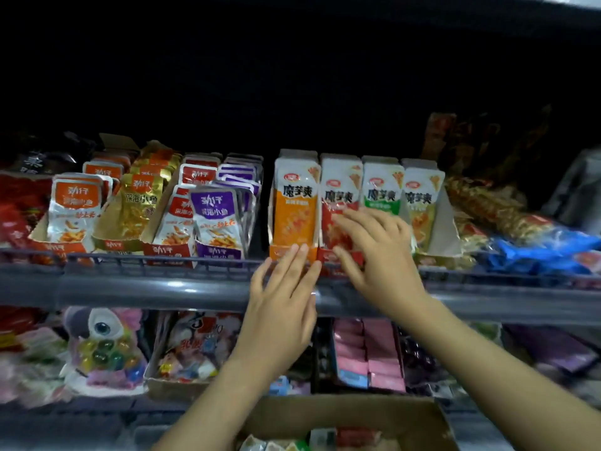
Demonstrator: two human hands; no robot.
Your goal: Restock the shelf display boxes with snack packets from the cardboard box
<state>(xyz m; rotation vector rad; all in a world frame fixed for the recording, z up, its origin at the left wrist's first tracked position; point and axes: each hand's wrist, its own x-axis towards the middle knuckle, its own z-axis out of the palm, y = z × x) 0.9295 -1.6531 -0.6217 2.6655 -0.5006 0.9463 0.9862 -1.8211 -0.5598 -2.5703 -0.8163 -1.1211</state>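
Observation:
Four display boxes stand side by side on the upper shelf: orange packets, red packets, green packets and yellow packets. My right hand lies with straight fingers against the front red packet and the red box's front lip. My left hand is spread flat, its fingertips touching the lower front of the orange box. Neither hand holds anything. The cardboard box sits at the bottom centre, with several packets inside.
Left of these are display boxes of fish snack packets in orange, gold, red and purple. A grey wire rail edges the shelf. Bagged snacks lie at the right. A lower shelf holds toys, candy and pink packs.

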